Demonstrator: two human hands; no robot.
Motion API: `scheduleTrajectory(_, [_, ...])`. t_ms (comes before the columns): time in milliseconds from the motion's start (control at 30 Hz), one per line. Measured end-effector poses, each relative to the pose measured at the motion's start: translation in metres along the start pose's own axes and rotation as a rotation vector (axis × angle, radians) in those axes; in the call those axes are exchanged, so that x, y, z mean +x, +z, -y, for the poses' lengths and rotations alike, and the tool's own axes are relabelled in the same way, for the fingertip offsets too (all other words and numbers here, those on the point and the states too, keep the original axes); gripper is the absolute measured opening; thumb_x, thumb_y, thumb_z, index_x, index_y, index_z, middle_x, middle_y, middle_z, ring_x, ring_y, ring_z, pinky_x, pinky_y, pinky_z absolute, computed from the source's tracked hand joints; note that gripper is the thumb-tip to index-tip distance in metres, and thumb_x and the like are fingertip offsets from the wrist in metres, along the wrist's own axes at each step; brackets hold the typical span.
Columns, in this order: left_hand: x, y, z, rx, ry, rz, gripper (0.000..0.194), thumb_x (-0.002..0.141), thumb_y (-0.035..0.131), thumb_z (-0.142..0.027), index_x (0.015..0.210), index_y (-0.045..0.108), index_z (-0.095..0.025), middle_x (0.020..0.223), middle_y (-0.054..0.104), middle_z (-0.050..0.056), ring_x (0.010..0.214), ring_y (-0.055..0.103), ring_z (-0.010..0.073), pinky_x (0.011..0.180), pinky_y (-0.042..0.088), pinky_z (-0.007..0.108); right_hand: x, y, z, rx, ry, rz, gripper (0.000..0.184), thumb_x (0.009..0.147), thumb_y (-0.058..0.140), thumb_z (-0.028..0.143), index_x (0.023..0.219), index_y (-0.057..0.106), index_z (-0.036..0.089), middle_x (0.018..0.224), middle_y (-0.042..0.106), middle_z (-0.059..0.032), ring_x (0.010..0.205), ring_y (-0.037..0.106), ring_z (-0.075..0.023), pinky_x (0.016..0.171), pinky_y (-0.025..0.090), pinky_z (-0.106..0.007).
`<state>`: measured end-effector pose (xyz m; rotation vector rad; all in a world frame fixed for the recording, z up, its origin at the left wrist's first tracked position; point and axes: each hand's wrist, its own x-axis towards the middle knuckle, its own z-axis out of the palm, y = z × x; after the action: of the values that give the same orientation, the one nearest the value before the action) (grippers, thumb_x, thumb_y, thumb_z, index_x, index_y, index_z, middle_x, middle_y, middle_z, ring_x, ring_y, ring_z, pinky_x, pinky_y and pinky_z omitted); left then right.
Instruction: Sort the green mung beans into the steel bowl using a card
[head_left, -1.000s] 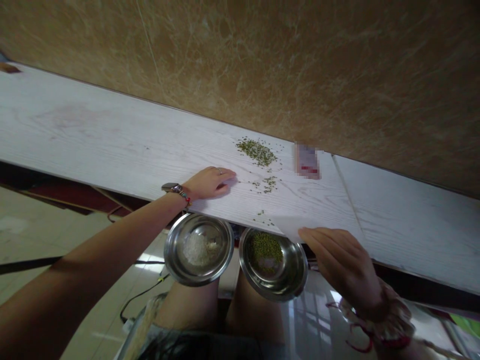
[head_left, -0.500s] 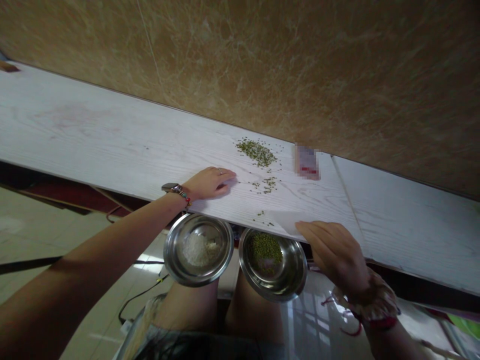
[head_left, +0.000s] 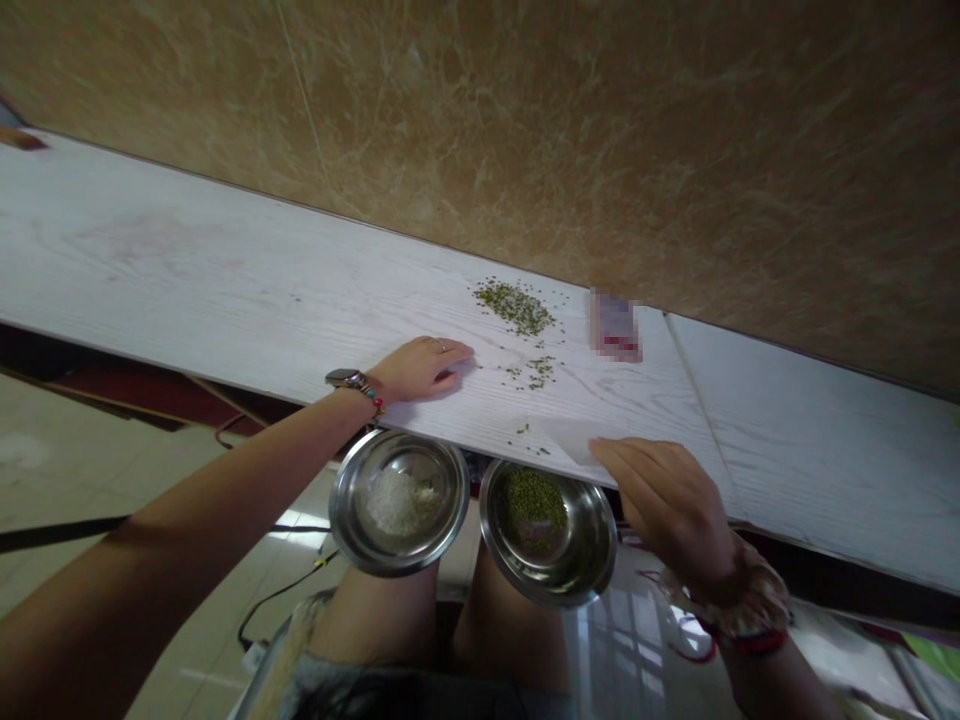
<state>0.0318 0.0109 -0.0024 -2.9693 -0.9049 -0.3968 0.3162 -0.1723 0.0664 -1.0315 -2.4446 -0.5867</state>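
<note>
On the white wood-grain tabletop, my left hand (head_left: 418,368) rests with fingers stretched out and thumb apart, holding nothing visible. Just beyond its fingertips lies a loose patch of green beans mixed with white grains (head_left: 517,305), and a smaller scatter of green beans (head_left: 538,373) sits nearer to me. At the front edge, my right hand (head_left: 667,490) has its fingers pressed together on a thin white card (head_left: 574,440), which lies beside a few stray beans (head_left: 525,435). Below is a steel bowl (head_left: 600,555) with green beans inside. To its left, another steel bowl (head_left: 345,520) holds white grains.
A brown marbled wall (head_left: 487,120) runs along the table's back edge. A small pixelated packet (head_left: 616,325) lies near that wall. Both bowls sit by my knees, under the front edge of the tabletop (head_left: 187,290). A black cable (head_left: 270,595) trails at lower left.
Both hands keep almost the same places. A few stray beans by the white card have shifted slightly on the tabletop. The whole view has moved a little.
</note>
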Motion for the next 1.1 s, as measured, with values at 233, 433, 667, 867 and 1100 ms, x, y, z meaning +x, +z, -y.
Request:
scheduleTrajectory(233, [0.0012,-0.0014,-0.0005,-0.002,-0.017,0.026,0.037,0.087,0.039,-0.03,0.119,0.051,-0.017,0.125,0.06,0.009,0.106,0.059,0.0209,0.093,0.043,0.035,-0.0032,-0.002,0.0059,0.075,-0.003,0.002,0.031,0.088,0.043,0.008,0.114,0.059,0.013,0.091,0.071,-0.0078,0.088,0.063,-0.0183,0.075,0.048,-0.032])
scheduleTrajectory(433, [0.0,-0.0007,-0.0006,-0.015,0.001,-0.004,0.036,0.087,0.039,-0.028,0.119,0.052,-0.018,0.124,0.061,0.009,0.107,0.059,0.021,0.093,0.044,0.035,-0.0021,0.0013,0.0023,-0.01,0.029,0.008,0.035,0.087,0.042,0.006,0.118,0.057,0.015,0.089,0.071,-0.0068,0.085,0.063,-0.0172,0.072,0.048,-0.031])
scheduleTrajectory(667, [0.0004,-0.0009,-0.0009,-0.016,-0.002,0.016,0.036,0.087,0.04,-0.028,0.119,0.052,-0.016,0.126,0.059,0.01,0.109,0.058,0.0208,0.094,0.043,0.035,-0.0002,-0.0006,0.0038,0.004,-0.008,0.02,0.032,0.087,0.042,0.006,0.112,0.059,0.014,0.09,0.071,-0.0069,0.086,0.063,-0.0177,0.072,0.048,-0.031])
scheduleTrajectory(867, [-0.001,-0.0001,-0.0006,-0.009,0.014,0.006,0.036,0.088,0.04,-0.028,0.119,0.053,-0.015,0.126,0.059,0.01,0.11,0.058,0.0205,0.095,0.043,0.035,0.0026,0.0027,0.0006,-0.067,0.003,-0.004,0.031,0.085,0.041,0.002,0.108,0.059,0.012,0.087,0.071,-0.0071,0.083,0.062,-0.0168,0.072,0.048,-0.03])
scheduleTrajectory(1100, [-0.0004,-0.0005,-0.0013,-0.002,0.011,-0.006,0.035,0.087,0.041,-0.028,0.118,0.053,-0.017,0.125,0.06,0.009,0.107,0.059,0.0207,0.093,0.044,0.035,0.0064,0.0047,0.003,-0.025,-0.035,0.012,0.027,0.089,0.043,0.01,0.112,0.06,0.012,0.092,0.071,-0.0085,0.086,0.062,-0.018,0.072,0.047,-0.032])
